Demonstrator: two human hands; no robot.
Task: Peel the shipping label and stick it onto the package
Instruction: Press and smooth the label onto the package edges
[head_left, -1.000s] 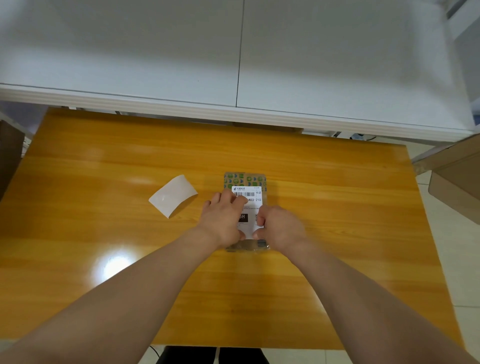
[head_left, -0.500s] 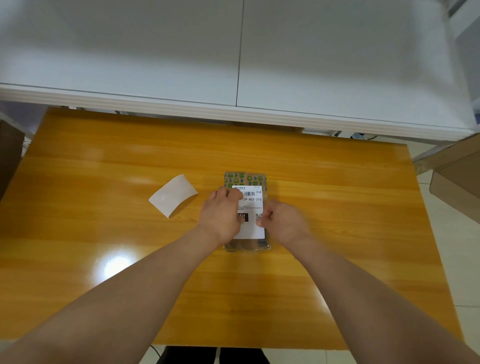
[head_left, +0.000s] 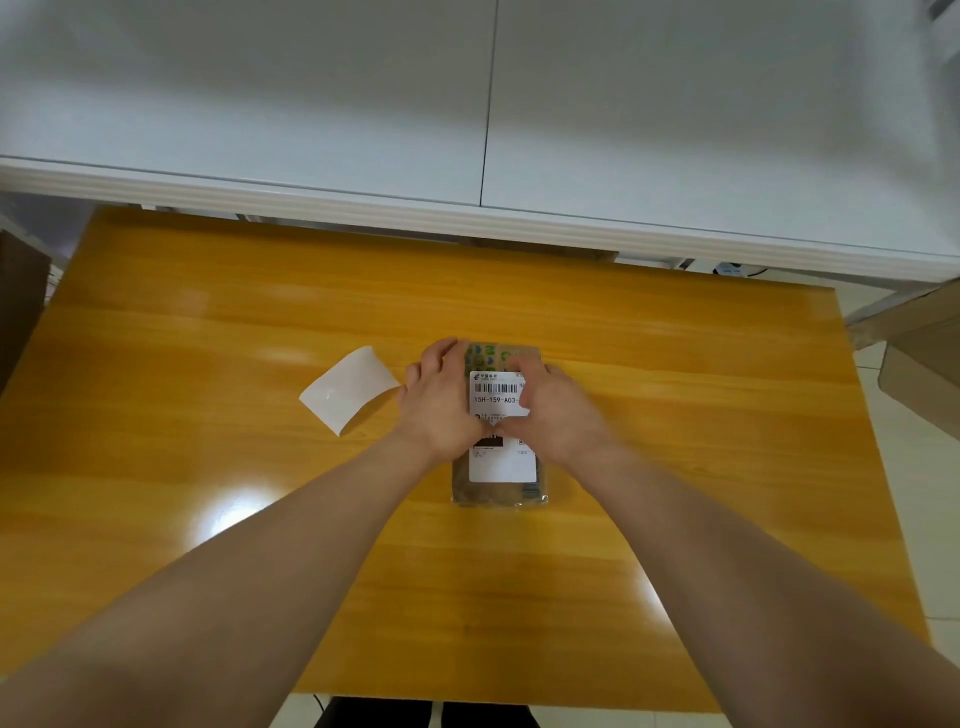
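Note:
A small brown package in clear wrap lies flat on the orange wooden table. A white shipping label with a barcode lies on its top face. My left hand rests palm-down on the package's left side, fingers reaching past its far left corner. My right hand presses on the label's right part, fingers flat over its upper right corner. Both hands hide the label's middle band. The peeled white backing sheet lies curled on the table left of my left hand.
A white cabinet runs along the table's far edge. Cardboard boxes stand off the table's right side, and a dark box at the left edge. Tiled floor shows to the right.
Both hands slid away from me along the label, from its near half toward its far half, uncovering the label's lower part. The package and backing sheet stayed put.

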